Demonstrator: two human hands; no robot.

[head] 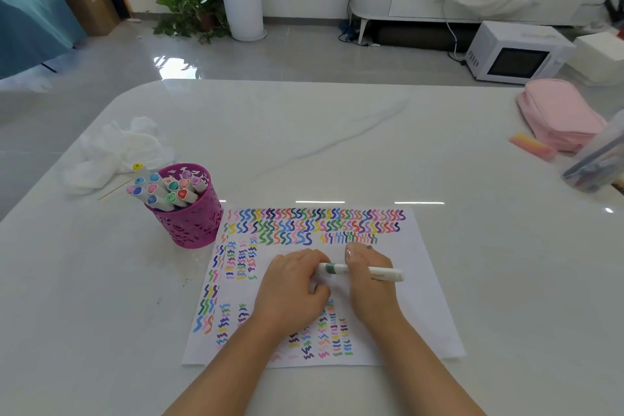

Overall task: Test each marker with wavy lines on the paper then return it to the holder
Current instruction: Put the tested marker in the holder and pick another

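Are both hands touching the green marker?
Touching. The head view shows the left hand closed around one end of the green marker, and the right hand wrapped round its middle, with the white barrel sticking out past it.

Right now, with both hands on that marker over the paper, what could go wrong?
1. The left hand and right hand both hold the marker above the paper; if the cap comes off with a jerk, the tip may streak the sheet or skin.
2. Both wrists rest on drawn wavy lines; any wet ink could smear.
3. The holder sits at the paper's corner, its markers leaning left; a careless return might tip it.
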